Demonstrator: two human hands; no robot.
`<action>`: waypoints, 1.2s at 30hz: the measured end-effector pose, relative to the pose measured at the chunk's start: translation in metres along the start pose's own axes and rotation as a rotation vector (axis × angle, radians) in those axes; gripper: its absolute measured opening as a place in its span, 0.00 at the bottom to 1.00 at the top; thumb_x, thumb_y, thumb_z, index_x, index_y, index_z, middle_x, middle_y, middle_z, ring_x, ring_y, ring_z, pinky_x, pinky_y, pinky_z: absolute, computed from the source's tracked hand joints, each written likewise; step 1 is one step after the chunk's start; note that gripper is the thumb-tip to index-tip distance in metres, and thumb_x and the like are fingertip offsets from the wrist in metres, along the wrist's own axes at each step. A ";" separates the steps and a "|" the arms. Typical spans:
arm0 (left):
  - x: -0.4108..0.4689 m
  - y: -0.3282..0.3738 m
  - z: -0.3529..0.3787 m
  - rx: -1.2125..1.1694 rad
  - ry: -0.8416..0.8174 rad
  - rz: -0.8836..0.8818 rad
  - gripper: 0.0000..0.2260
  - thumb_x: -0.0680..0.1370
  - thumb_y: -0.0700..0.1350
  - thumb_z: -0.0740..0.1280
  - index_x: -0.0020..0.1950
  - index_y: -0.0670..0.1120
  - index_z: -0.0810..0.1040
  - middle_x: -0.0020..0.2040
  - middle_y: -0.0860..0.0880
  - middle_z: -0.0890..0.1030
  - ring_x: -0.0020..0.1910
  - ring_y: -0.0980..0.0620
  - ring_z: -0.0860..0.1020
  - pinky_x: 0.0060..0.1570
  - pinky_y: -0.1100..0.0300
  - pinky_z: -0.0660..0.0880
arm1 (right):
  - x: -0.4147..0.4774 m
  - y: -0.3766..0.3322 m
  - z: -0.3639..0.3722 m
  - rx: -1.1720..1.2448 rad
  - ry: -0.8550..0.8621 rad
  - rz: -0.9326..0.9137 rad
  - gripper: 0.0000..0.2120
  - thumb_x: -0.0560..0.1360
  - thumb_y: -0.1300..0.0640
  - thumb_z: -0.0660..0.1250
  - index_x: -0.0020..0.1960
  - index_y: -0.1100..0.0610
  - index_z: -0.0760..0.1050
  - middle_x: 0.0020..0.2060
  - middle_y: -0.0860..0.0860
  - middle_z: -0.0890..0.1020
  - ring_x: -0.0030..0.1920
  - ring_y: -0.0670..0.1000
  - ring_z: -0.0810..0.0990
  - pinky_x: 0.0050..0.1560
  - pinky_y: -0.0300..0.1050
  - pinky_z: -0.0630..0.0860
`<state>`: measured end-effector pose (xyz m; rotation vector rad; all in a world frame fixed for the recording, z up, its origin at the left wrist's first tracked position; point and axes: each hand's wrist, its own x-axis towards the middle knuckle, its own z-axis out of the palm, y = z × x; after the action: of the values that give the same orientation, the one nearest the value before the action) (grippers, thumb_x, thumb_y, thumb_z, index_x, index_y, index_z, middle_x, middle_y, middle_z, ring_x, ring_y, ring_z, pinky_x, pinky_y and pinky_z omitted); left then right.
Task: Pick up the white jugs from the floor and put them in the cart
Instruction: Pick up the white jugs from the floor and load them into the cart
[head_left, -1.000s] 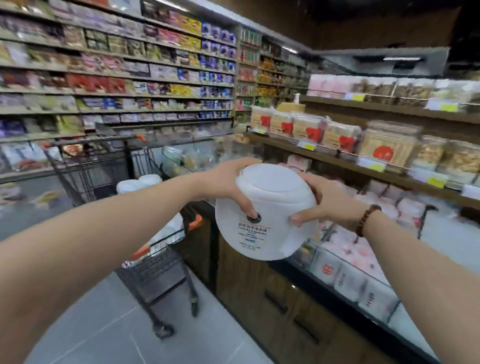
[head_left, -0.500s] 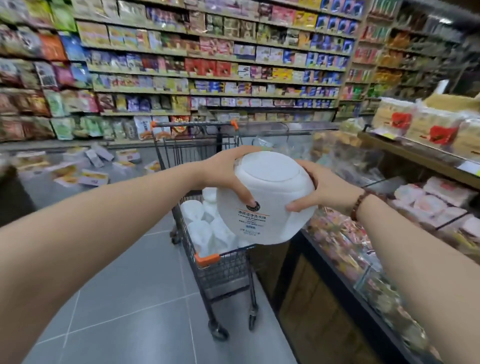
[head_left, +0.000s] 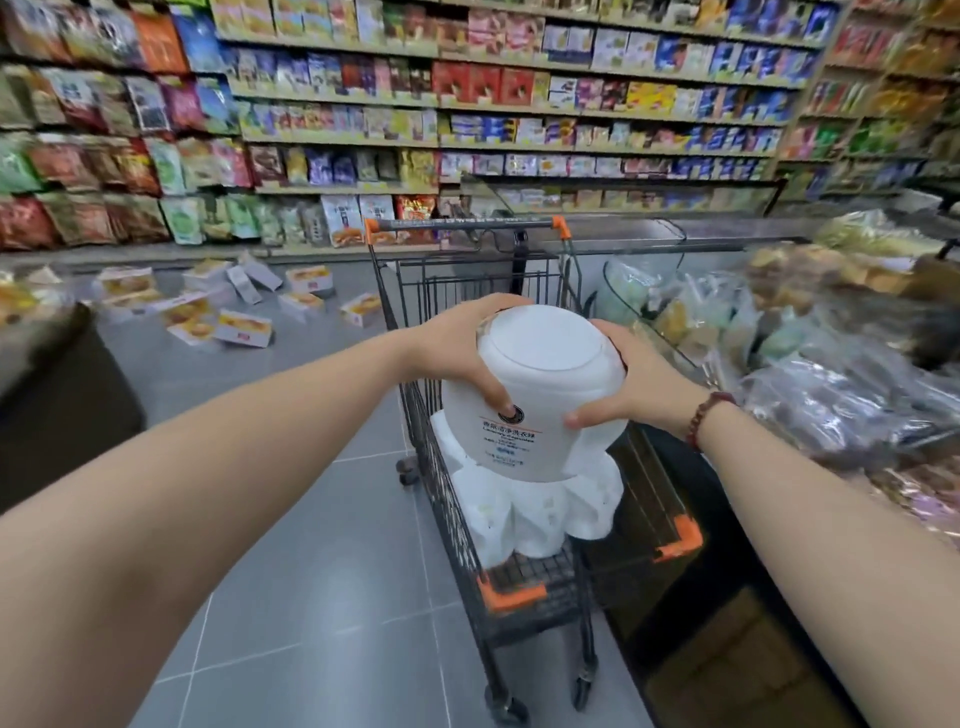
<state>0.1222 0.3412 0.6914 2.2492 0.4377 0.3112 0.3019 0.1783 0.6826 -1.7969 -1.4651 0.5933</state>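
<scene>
A white jug (head_left: 540, 384) with a small printed label is held in the air between both hands, directly above the cart's basket. My left hand (head_left: 457, 353) grips its left side, thumb across the front. My right hand (head_left: 631, 387) grips its right side; a bead bracelet is on that wrist. Below it stands the black wire shopping cart (head_left: 441, 467) with orange corners and handle ends. Several white jugs (head_left: 535, 514) lie packed inside the cart's basket, partly hidden by the held jug.
Snack boxes (head_left: 223, 306) lie scattered on the grey tiled floor at the left. Stocked shelves (head_left: 467, 104) line the far side of the aisle. A display counter with bagged goods (head_left: 810, 364) runs close along the cart's right side. A dark object (head_left: 57, 405) stands at the left.
My view has swung left and downward, bringing the cart to the centre. The jug, still gripped by both hands, now hangs directly over the cart's basket.
</scene>
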 end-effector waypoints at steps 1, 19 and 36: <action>0.011 -0.016 -0.010 0.006 -0.013 0.008 0.48 0.51 0.48 0.82 0.68 0.53 0.67 0.64 0.57 0.74 0.64 0.56 0.72 0.65 0.55 0.72 | 0.017 0.003 0.008 0.011 0.017 0.018 0.43 0.55 0.60 0.84 0.66 0.52 0.68 0.58 0.40 0.75 0.56 0.34 0.73 0.53 0.29 0.71; 0.197 -0.224 -0.089 0.256 -0.336 0.133 0.50 0.54 0.50 0.84 0.70 0.53 0.61 0.64 0.56 0.67 0.64 0.55 0.66 0.66 0.55 0.66 | 0.222 0.094 0.119 0.066 0.318 0.280 0.48 0.52 0.60 0.84 0.61 0.42 0.59 0.56 0.38 0.68 0.62 0.46 0.67 0.64 0.47 0.68; 0.324 -0.345 -0.060 0.426 -0.720 0.067 0.56 0.49 0.54 0.80 0.70 0.61 0.51 0.63 0.51 0.65 0.63 0.47 0.67 0.63 0.44 0.70 | 0.309 0.184 0.191 0.126 0.412 0.646 0.62 0.53 0.52 0.83 0.76 0.53 0.47 0.72 0.49 0.58 0.73 0.50 0.56 0.73 0.51 0.59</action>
<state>0.3229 0.7262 0.4942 2.5862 0.0378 -0.6060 0.3521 0.5082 0.4496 -2.1284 -0.5499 0.5585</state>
